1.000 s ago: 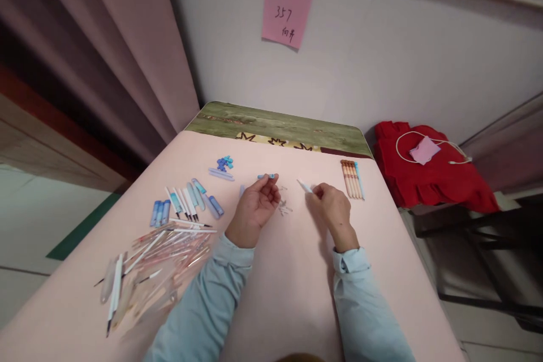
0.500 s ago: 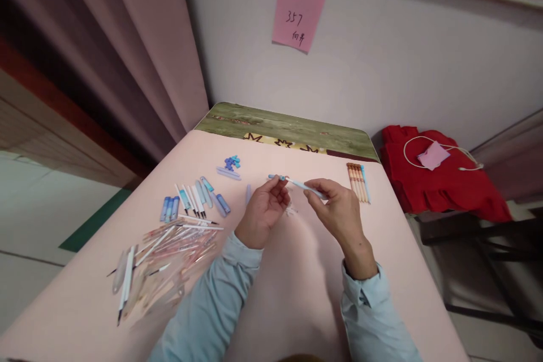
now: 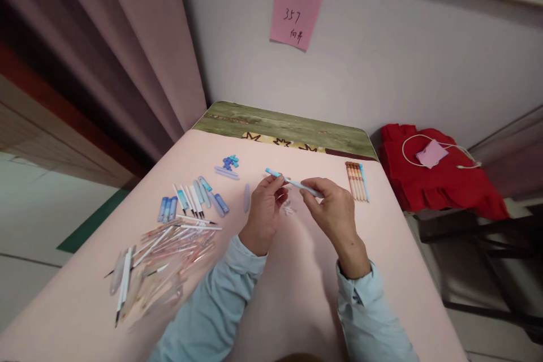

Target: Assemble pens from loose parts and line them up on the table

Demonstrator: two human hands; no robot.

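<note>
Near the middle of the frame, both hands held one slim pen (image 3: 293, 182) just above the pink desk (image 3: 297, 294). The left hand (image 3: 263, 210) had its fingertips pinched together on the pen's blue end, which pointed toward the upper left. The right hand (image 3: 334, 212) was closed on the other end, thumb and forefinger clamped round the pale barrel. The pen lay slanted between them, higher on the left side.

Directly below the pen, between the two hands, a few small clear parts (image 3: 288, 208) lay on the desk. Just left of the left hand lay a single pale sleeve (image 3: 246, 198). Further left was a row of blue and white pen pieces (image 3: 193, 198), and above it a small cluster of blue bits (image 3: 230, 162). In the lower left of the frame spread a loose heap of thin refills and pinkish barrels (image 3: 165, 254). To the right of the hands, a tidy bundle of orange pens (image 3: 355, 181) lay side by side.

A pink note (image 3: 296, 13) hung on the wall at the top, and a red cloth (image 3: 441, 181) with a white cable (image 3: 407, 144) lay at the right edge.
</note>
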